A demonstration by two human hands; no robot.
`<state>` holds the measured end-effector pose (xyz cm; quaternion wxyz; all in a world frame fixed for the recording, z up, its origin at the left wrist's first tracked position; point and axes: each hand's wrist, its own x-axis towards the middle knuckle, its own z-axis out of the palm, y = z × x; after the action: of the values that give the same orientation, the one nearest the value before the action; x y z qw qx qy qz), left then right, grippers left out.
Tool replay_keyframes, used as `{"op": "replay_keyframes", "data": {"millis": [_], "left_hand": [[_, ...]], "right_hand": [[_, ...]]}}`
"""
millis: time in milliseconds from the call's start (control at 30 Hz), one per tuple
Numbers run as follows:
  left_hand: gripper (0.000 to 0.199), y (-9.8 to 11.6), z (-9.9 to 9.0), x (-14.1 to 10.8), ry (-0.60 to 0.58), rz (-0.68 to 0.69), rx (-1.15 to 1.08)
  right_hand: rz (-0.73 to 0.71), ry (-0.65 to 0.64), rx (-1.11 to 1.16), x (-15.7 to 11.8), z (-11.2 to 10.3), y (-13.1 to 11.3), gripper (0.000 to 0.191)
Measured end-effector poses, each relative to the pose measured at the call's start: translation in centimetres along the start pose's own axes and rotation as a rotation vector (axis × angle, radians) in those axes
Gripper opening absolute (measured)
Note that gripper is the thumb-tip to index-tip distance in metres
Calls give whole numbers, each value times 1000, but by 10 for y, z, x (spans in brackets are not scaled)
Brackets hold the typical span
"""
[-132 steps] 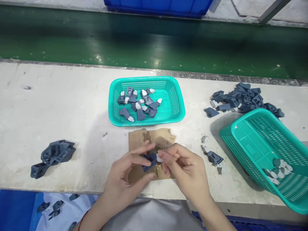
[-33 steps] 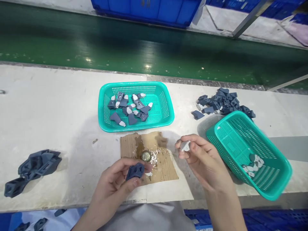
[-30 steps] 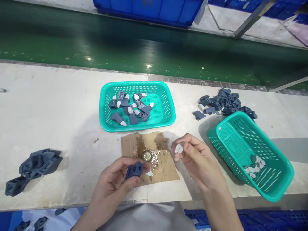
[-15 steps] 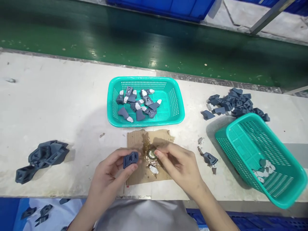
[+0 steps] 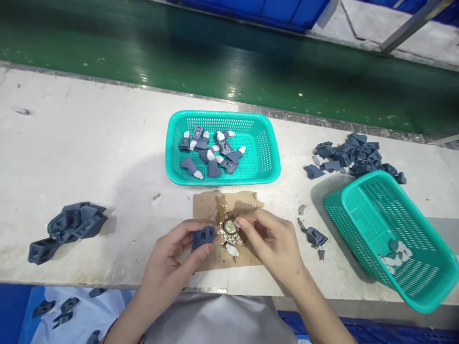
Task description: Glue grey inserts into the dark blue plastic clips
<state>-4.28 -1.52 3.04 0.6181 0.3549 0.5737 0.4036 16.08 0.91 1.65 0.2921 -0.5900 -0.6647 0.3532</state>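
My left hand [image 5: 172, 260] grips a dark blue-grey moulded plastic piece [image 5: 203, 237] between thumb and fingers, its hollow side showing. Close to it, my right hand [image 5: 274, 239] is closed in a pinch at the rim of a small round cap [image 5: 230, 226] with shiny liquid in it; whatever its fingertips hold is too small to make out. Glistening wet spots surround the cap on a piece of brown cardboard [image 5: 208, 205]. Just below the cap lies a small white part [image 5: 231, 249], apart from both hands.
A green basket [image 5: 276, 165] behind the cardboard holds several grey pieces with white ends. At right, another green basket [image 5: 380, 184] stands tilted with white parts inside, by a grey pile [image 5: 358, 155]. More grey pieces [image 5: 77, 222] lie left; one grey piece [image 5: 315, 236] lies right.
The whole view has shifted slightly. My left hand still holds the grey piece, now turned a little. My right hand stays pinched beside the cap.
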Motion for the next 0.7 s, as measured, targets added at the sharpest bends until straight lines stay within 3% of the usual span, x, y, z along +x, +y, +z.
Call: {"op": "replay_keyframes", "data": {"millis": [133,200,333,467,700], "left_hand": [[14,0,1,0,-15,3,-30],[12,-1,2,-1,-23,5,-41],[10,-4,1,0,-56,23,-46],[13,-8,1,3,-148,89,-4],[10,-6,8,2,-161,157,71]], "right_hand": [[-48,-39,-13,0,3,2,29],[-1,-18,40,0,3,1,29],[191,79,385,1,-1,-3,29],[291,88,739,1,-1,-13,33],[299,110,855,-4,6,-34,36]]}}
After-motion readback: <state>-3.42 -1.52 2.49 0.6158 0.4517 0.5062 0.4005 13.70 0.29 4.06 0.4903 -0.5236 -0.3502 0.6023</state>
